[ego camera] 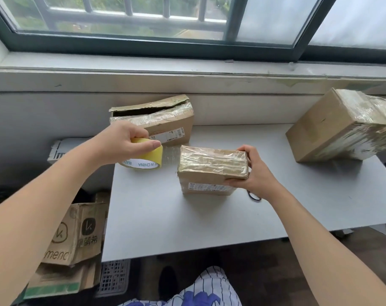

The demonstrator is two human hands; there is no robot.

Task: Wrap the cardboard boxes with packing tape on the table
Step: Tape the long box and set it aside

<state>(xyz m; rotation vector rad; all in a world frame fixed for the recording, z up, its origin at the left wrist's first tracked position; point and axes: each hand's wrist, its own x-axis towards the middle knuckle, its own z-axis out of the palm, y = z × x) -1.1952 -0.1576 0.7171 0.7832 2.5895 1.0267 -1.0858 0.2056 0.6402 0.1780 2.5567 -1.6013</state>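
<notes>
left hand pinches tape roll, left of small box | right hand clasps box's right end | box long axis points at roll | tape strip bridges them

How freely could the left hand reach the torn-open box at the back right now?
Probably yes: the torn-open box stands just behind the left hand, nothing between. But that hand grips the tape roll, whose strip seems to run to the small box, so it can't take hold yet.

Soft daylight enters through the window; the bench is evenly bright with faint shadows; wide-angle bending curves the edges.
</notes>
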